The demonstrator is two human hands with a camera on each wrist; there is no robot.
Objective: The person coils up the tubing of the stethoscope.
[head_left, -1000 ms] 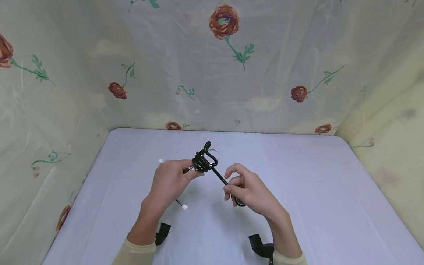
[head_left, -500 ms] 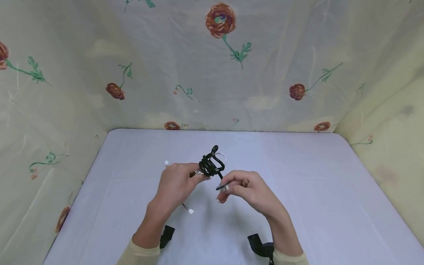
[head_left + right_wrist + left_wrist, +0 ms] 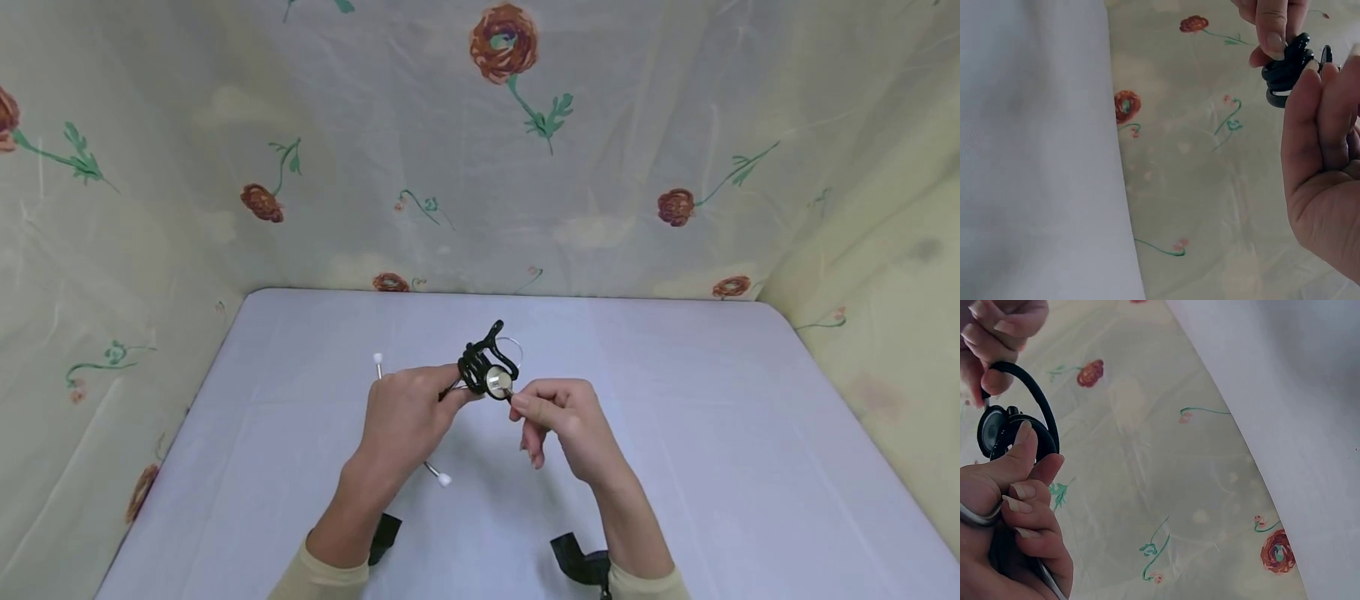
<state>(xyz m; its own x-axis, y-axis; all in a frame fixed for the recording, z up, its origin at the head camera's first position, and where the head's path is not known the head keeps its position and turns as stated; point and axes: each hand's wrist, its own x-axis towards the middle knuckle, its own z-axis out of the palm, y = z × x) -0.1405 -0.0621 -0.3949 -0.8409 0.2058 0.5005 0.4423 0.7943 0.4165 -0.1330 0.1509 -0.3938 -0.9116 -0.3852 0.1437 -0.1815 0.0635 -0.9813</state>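
A black stethoscope (image 3: 472,367), its tubing wound into a tight coil, is held above the table in the head view. My left hand (image 3: 408,412) grips the coil between thumb and fingers. Metal ear tubes run through that hand, and white ear tips (image 3: 444,480) stick out on either side of it. The round silver chest piece (image 3: 498,382) sits against the coil's right side. With thumb and fingertips, my right hand (image 3: 566,425) pinches the tube end beside the chest piece. In the left wrist view, a tubing loop (image 3: 1038,397) arches from the right fingers to the coil (image 3: 1288,65).
Underneath lies a white-covered table (image 3: 712,433). Flower-printed fabric (image 3: 600,167) hangs behind it and along both sides. Black curved camera mounts (image 3: 581,562) jut from both wrists near the front.
My right hand has drawn closer to the left, bringing the chest piece up against the coil. The straight tube stretch between the hands no longer shows. My left hand has shifted slightly right.
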